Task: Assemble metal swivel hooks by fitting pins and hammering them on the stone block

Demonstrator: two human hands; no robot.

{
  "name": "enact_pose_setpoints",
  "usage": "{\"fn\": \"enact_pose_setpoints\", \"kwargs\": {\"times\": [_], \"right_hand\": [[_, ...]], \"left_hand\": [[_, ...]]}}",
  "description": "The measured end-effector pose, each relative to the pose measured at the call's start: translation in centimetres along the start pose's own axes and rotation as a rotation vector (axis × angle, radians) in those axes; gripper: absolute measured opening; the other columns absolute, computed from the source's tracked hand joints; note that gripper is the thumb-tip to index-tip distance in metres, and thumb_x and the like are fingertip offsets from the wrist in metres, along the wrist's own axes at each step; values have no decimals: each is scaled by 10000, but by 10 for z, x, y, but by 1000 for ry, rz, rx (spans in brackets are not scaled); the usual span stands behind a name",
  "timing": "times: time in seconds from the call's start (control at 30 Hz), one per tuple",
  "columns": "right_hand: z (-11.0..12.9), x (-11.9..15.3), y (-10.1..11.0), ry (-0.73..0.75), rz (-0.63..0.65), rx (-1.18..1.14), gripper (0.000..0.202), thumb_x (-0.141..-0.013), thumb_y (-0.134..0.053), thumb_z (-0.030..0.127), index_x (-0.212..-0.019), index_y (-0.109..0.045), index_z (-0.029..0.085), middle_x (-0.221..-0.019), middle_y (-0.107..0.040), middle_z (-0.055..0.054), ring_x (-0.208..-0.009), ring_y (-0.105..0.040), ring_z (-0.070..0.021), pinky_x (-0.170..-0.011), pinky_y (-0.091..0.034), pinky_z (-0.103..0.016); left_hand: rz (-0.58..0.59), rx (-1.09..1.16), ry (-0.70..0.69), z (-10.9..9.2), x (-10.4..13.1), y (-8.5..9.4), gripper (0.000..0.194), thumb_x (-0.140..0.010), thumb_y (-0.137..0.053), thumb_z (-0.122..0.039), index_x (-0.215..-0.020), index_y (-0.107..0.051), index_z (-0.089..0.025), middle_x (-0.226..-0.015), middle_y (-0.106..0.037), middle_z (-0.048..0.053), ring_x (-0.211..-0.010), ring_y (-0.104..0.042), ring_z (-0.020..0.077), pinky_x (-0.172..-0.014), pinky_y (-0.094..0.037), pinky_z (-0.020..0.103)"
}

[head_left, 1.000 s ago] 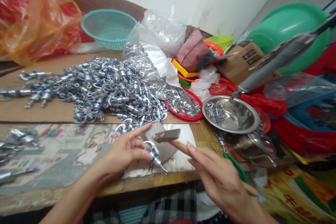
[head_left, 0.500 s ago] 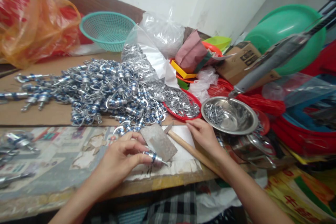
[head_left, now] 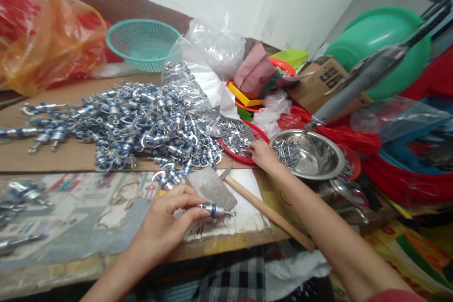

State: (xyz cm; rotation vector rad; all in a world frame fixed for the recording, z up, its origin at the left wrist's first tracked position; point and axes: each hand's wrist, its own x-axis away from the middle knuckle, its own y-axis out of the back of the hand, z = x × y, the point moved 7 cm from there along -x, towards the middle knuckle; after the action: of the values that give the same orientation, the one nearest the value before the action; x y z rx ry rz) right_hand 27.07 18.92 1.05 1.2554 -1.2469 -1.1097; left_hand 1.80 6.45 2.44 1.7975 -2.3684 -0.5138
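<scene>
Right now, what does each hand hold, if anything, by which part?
The left hand holds a blue-banded metal piece by the end opposite its looped tip. The right hand is at the red tray; whether it holds anything cannot be told.

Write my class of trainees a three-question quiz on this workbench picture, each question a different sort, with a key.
1. Which hand holds a blue-and-silver part?

2. True or false: neither hand holds the hammer.

3. At which container are the fingertips of the right hand?
A) steel bowl
B) red tray
C) teal basket

Key:
1. The left hand.
2. True; the hammer's head lies beside the grey block.
3. B.
</scene>
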Motion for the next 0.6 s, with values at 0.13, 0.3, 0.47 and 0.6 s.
{"fn": "enact_pose_setpoints", "kwargs": {"times": [0.13, 0.3, 0.47, 0.6], "right_hand": [[-5, 1, -1, 15, -4, -37, 207, -883, -528, 283, -1009, -606, 140, -1059, -605, -90, -997, -576, -195, -869, -461, -357], [0, -8, -5, 59, 18, -109, 266, -882, -528, 305, -1096, -556, 150, -1110, -579, -74, -971, -579, -194, -825, -489, -395], [3, -11, -8, 40, -4, -187, 305, -886, -521, 316, -1147, -522, 159, -1146, -554, -76, -958, -580, -193, -799, -502, -399], [3, -6, 1, 32, -96, -281, 213, -851, -563, 208, -1055, -588, 154, -1073, -604, -87, -997, -578, -215, -865, -467, -386]], "left_hand": [[7, 11, -16, -2, -1, -1, 115, -711, -646, -248, -726, -759, -233, -709, -694, 32, -687, -615, 189, -653, -457, 269], [-13, 3, -51, -4, -1, -2, 111, -718, -641, -238, -715, -752, -232, -705, -693, 33, -685, -614, 186, -657, -457, 265], [-15, 4, -43, -4, -1, -3, 110, -718, -643, -245, -712, -752, -228, -702, -692, 34, -682, -619, 188, -652, -456, 266], [-25, 0, -23, -4, -2, -1, 106, -706, -653, -244, -717, -756, -221, -697, -694, 37, -669, -622, 186, -637, -455, 267]]}}
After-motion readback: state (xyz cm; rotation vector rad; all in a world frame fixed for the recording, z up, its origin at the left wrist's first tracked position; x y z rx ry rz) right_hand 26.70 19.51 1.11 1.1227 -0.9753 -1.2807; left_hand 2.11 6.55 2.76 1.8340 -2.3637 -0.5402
